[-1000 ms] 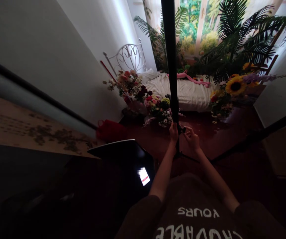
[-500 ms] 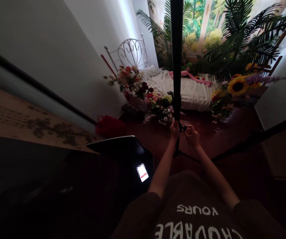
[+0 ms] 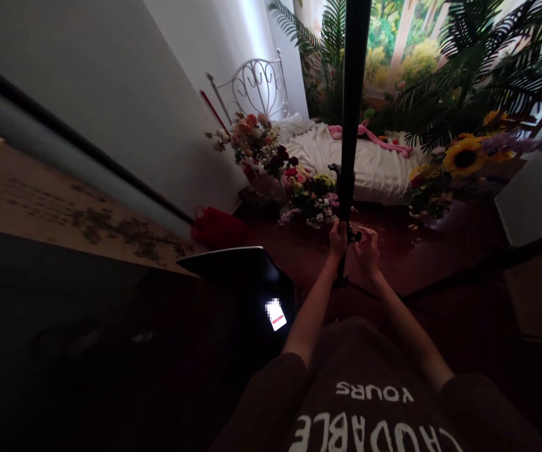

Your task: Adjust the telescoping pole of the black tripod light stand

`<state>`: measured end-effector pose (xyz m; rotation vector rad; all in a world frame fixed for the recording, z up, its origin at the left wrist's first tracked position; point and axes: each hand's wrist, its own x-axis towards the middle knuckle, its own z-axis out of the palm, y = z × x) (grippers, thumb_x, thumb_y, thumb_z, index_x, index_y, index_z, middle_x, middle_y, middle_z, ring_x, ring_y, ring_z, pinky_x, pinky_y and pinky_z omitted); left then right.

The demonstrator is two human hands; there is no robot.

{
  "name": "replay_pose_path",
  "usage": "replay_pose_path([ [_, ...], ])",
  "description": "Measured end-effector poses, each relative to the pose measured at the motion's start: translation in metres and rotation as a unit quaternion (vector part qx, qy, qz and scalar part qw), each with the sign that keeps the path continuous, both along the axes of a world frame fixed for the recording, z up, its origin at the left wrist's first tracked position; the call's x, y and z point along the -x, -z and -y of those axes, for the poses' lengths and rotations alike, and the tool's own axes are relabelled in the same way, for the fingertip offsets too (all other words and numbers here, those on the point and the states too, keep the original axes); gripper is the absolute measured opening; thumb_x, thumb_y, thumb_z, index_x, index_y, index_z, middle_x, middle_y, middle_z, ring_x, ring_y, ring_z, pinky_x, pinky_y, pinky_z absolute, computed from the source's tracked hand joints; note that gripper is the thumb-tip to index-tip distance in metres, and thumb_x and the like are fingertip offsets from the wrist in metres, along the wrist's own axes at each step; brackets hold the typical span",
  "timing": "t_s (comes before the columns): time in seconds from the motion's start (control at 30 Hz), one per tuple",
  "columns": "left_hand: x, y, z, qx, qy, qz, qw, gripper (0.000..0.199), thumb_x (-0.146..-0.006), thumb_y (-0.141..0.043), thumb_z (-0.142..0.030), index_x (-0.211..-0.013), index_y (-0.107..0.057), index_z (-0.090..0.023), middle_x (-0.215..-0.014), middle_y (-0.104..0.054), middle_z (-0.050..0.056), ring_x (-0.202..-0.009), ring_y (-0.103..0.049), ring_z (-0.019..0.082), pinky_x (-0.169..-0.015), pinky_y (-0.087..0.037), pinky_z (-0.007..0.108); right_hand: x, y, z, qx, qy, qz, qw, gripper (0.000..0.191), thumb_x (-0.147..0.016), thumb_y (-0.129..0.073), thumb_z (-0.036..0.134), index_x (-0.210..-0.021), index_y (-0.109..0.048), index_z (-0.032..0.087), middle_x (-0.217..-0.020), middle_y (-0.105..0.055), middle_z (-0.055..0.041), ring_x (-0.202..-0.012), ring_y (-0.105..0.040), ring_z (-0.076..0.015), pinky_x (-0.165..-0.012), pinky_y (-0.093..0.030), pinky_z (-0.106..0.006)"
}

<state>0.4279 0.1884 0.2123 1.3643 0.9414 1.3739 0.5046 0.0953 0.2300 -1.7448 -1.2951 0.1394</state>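
Note:
A black upright pole (image 3: 352, 113), which looks like a light stand, rises in front of me. My left hand (image 3: 337, 240) is closed around its lower part. At the right side of the pole sticks out a small black knob (image 3: 356, 236). My right hand (image 3: 367, 251) is at this knob, with bent fingers and thumb on either side of it; the exact contact is too dark to make out. Thin dark legs of the stand (image 3: 360, 289) spread out below my hands.
A dark panel (image 3: 233, 267) with a lit phone screen (image 3: 277, 316) is at my left. Beyond the pole stand bouquets (image 3: 313, 194), a bed with white cloth (image 3: 379, 172), sunflowers (image 3: 463, 157) and palm leaves (image 3: 468, 56). Dark poles slant at left (image 3: 82, 141) and right (image 3: 497, 260).
The view has shifted, so the scene sits a little further right and up. My left hand stays on the pole; the fingers of my right hand have changed their position around the knob.

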Motion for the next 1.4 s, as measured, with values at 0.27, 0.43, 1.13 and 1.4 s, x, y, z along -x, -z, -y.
replay_pose_path([
  [0.27,0.001,-0.004,0.002,0.0,-0.014,-0.017,1.0,0.064,-0.083,-0.036,-0.081,-0.081,-0.058,-0.02,-0.072,-0.06,0.003,-0.063,-0.055,0.013,-0.065,-0.046,0.027,-0.002,-0.003,-0.011,-0.001,0.028,0.064,0.998,0.03,-0.084,-0.046,0.01,-0.11,-0.058,0.019,-0.121,-0.059,-0.0122,-0.104,-0.062,-0.0215,-0.071,-0.051,-0.027],
  [0.43,0.002,-0.005,0.003,-0.007,-0.002,-0.014,1.0,0.064,-0.084,-0.034,-0.081,-0.081,-0.057,-0.021,-0.075,-0.061,0.003,-0.065,-0.056,0.014,-0.067,-0.046,0.028,-0.002,-0.003,-0.017,-0.002,0.042,0.086,0.995,0.026,-0.091,-0.042,0.009,-0.106,-0.061,0.018,-0.113,-0.065,-0.0105,-0.101,-0.062,-0.0189,-0.077,-0.048,-0.026],
  [1.13,0.002,-0.007,0.004,0.0,0.001,-0.002,1.0,0.064,-0.083,-0.037,-0.081,-0.082,-0.058,-0.021,-0.076,-0.061,0.003,-0.066,-0.056,0.014,-0.067,-0.046,0.028,0.007,-0.029,-0.011,0.109,0.068,0.093,0.987,0.024,-0.092,-0.051,0.022,-0.111,-0.064,0.017,-0.097,-0.064,-0.0076,-0.077,-0.058,-0.0166,-0.062,-0.038,-0.022],
  [1.4,0.002,-0.005,0.002,0.003,0.002,0.003,1.0,0.062,-0.084,-0.039,-0.079,-0.083,-0.059,-0.02,-0.076,-0.062,0.003,-0.066,-0.058,0.014,-0.066,-0.047,0.027,0.001,-0.029,-0.011,0.141,0.045,0.146,0.978,0.038,-0.096,-0.046,0.021,-0.132,-0.059,0.018,-0.102,-0.071,-0.0099,-0.085,-0.064,-0.0187,-0.064,-0.037,-0.023],
])
